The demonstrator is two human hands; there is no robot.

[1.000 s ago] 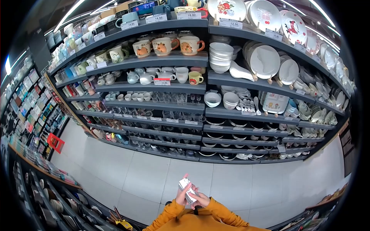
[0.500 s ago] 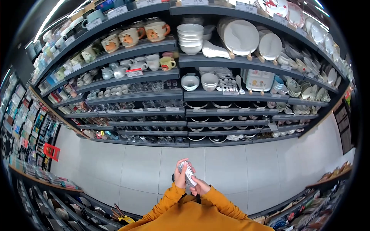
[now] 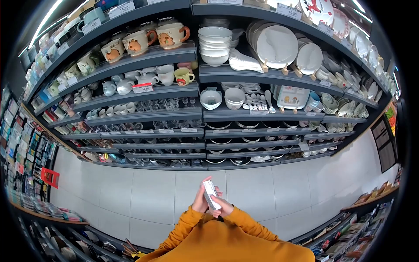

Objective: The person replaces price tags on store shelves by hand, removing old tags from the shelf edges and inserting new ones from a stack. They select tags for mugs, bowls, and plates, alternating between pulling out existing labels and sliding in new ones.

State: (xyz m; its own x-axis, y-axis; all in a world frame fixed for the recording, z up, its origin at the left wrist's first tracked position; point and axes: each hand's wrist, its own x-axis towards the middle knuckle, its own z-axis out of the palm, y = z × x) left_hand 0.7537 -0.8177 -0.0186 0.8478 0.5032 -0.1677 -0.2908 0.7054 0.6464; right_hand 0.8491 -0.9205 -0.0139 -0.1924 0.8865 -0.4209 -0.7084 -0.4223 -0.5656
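Between my two hands I hold a small, flat white package with faint grey print; its exact kind is too small to tell. My left hand wraps its left side, with fingertips showing behind the top edge. On the lower right side, my right hand is closed around it, its thumb across the front. The package is tilted, its upper end leaning left. Both hands are held in front of my chest, above the tiled floor.
Ahead stands a long dark shelf unit with orange-patterned mugs, stacked white bowls, white plates and glassware. A red sign or stool-like object is at the left. Low shelves of goods lie behind me on both sides.
The view has shifted slightly, and the shelves look a little nearer. The package has turned, so its white face shows more fully. Both hands have stayed on it.
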